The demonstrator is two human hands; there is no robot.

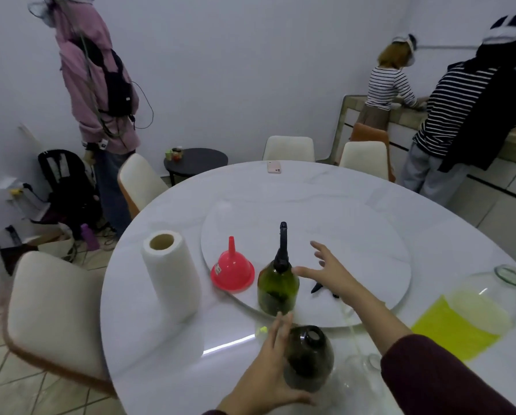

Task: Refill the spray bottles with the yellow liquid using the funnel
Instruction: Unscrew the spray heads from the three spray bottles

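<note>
Spray bottles are standing on the round white table (167, 339): one green spray bottle (277, 290) with its black trigger head still on is sitting at the near edge of the raised turntable (355, 235), and a dark, headless bottle (309, 359) is standing nearer, off the turntable. The jug of yellow liquid (472, 313), clear and open-mouthed, is resting at the table's right side, roughly half full. The paper towel roll (171, 271) is standing upright on the left. The left hand (270, 372) is wrapping the dark bottle's left side, fingers curling round it, its mouth open and facing up. The right hand (330, 271) is hovering over the turntable just right of the green bottle, fingers spread and holding nothing. The red funnel (232, 269) is sitting mouth-down, spout up, straddling the turntable's rim just left of the green bottle. A small black part (316, 287) is lying under the right wrist. The turntable's far half is lying bare.
</note>
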